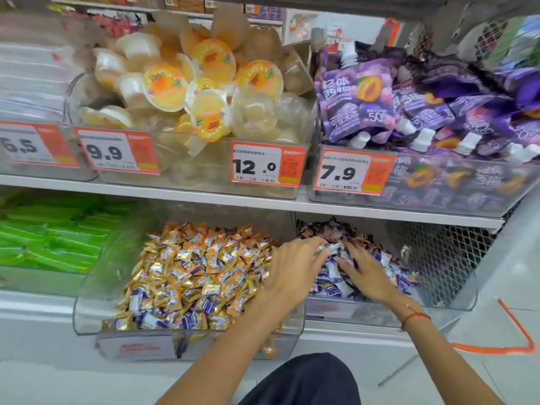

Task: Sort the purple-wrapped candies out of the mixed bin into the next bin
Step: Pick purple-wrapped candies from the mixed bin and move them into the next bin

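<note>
Both hands, left hand [293,268] and right hand [368,274], rest on purple candies [331,271]

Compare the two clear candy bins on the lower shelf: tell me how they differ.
The left bin holds mostly gold-wrapped candies with purple ones mixed in; the right bin holds almost only purple and white ones. The left bin looks fuller and wider than the right bin. No hand is in the left bin, though the left forearm crosses over it; the left hand and right hand are both over the right bin's pile. Both bins are clear plastic with scoop-shaped fronts.
</note>
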